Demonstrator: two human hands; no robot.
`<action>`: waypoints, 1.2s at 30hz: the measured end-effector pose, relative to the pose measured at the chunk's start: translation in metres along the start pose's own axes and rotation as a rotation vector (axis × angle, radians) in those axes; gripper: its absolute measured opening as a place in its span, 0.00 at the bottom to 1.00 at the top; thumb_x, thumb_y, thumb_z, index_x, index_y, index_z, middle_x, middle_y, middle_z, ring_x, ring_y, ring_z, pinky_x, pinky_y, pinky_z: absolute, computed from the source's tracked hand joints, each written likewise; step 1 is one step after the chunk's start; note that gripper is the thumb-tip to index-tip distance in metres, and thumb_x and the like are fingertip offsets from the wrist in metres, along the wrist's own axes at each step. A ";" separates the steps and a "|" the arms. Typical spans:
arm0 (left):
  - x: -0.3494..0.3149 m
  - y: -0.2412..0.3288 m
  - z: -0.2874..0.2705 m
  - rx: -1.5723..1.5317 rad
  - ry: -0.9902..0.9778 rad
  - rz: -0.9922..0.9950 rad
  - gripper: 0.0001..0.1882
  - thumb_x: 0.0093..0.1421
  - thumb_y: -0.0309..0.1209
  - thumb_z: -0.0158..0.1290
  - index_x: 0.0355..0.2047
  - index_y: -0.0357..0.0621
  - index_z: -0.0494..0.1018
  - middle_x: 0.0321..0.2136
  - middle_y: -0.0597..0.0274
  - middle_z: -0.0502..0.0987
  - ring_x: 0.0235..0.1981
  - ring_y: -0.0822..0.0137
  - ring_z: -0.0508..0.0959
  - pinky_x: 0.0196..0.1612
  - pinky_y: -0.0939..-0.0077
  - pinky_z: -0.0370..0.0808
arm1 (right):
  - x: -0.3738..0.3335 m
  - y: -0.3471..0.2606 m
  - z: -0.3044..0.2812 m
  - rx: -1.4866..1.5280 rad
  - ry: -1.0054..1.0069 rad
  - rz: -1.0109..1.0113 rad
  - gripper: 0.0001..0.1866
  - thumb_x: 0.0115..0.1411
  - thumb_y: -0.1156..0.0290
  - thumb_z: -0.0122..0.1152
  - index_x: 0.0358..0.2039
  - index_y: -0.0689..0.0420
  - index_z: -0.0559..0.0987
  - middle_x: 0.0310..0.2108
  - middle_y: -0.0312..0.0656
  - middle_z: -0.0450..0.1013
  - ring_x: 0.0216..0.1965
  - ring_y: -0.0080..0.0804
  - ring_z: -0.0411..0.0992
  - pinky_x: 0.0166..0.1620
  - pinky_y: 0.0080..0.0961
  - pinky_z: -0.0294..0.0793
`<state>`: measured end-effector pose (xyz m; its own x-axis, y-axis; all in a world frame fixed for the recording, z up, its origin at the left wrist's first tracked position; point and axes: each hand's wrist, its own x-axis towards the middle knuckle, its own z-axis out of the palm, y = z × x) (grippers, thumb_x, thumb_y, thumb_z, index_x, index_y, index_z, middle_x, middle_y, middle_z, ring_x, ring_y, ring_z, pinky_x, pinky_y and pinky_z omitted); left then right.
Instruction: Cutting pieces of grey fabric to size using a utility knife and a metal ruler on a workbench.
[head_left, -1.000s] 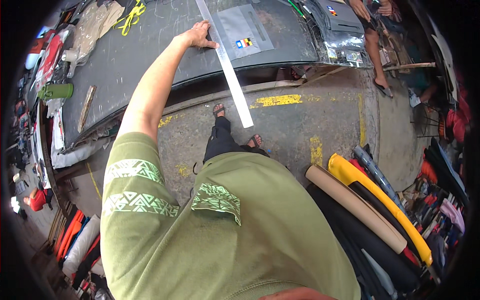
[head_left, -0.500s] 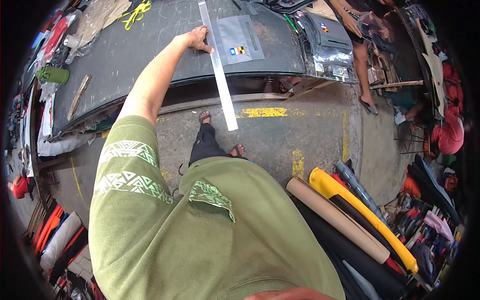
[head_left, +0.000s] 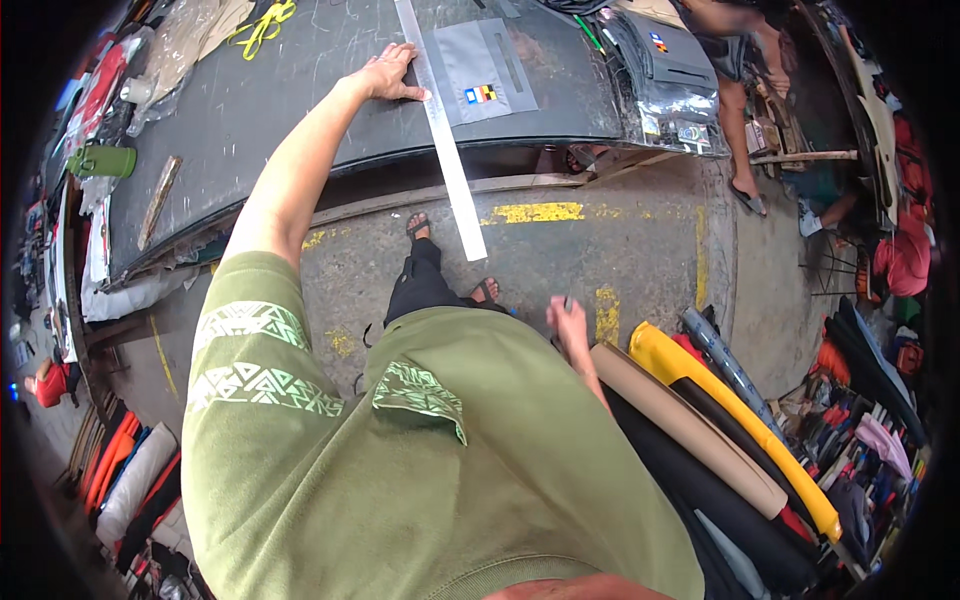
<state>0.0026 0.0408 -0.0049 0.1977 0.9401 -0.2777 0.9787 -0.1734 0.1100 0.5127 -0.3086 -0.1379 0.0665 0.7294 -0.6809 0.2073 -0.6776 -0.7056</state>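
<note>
Entering the picture low and to the right of the shirt, the person's right hand [head_left: 570, 325] is the chief change: half a second ago it was out of sight, and now it shows beside the waist, above the floor and near the top of a beige roll [head_left: 690, 430]. Its fingers look curled, and something small and dark shows at their tips, but the blur leaves me unable to tell what it is or how firmly it is held.

The left hand [head_left: 388, 76] stays where it was, with nothing gripped: its fingers are spread over the desk [head_left: 250, 130], fingertips and thumb against the left side of a long metal ruler [head_left: 440, 130]. That ruler lies along the left edge of a flat grey panel [head_left: 470, 60], its near end jutting past the desk edge over the floor. Whether it covers the panel's edge or only meets it, I cannot tell.

The panel lies flat, its small coloured patch [head_left: 481, 94] and dark slot uncovered. For the work in hand, I judge that the change brings a second hand within reach while the left steadies the ruler; the right touches neither ruler nor panel. A stack of similar grey pieces [head_left: 675, 60] sits farther right.
</note>
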 end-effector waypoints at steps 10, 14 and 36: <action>-0.016 0.008 -0.008 -0.098 0.040 0.043 0.62 0.49 0.67 0.64 0.73 0.43 0.52 0.74 0.52 0.49 0.76 0.53 0.48 0.74 0.42 0.52 | 0.054 -0.264 0.150 -0.068 -0.115 -0.378 0.21 0.61 0.52 0.71 0.35 0.60 0.85 0.24 0.34 0.81 0.25 0.16 0.75 0.31 0.18 0.74; -0.022 0.010 -0.001 -0.050 0.077 0.007 0.62 0.50 0.70 0.60 0.74 0.48 0.51 0.75 0.51 0.46 0.77 0.50 0.43 0.75 0.43 0.45 | 0.081 -0.267 0.187 -0.060 -0.090 -0.418 0.14 0.60 0.61 0.70 0.32 0.62 0.85 0.22 0.35 0.79 0.24 0.18 0.73 0.30 0.21 0.73; -0.023 -0.006 0.041 -0.234 0.359 0.091 0.62 0.47 0.73 0.61 0.73 0.50 0.55 0.75 0.50 0.48 0.77 0.51 0.42 0.75 0.40 0.37 | 0.061 -0.278 0.208 0.155 -0.025 -0.268 0.10 0.61 0.68 0.71 0.30 0.62 0.85 0.21 0.26 0.71 0.22 0.13 0.62 0.26 0.17 0.59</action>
<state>-0.0051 0.0079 -0.0381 0.2105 0.9737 0.0876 0.9111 -0.2279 0.3436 0.2563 -0.0952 -0.0244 0.0049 0.8830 -0.4694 0.0626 -0.4687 -0.8811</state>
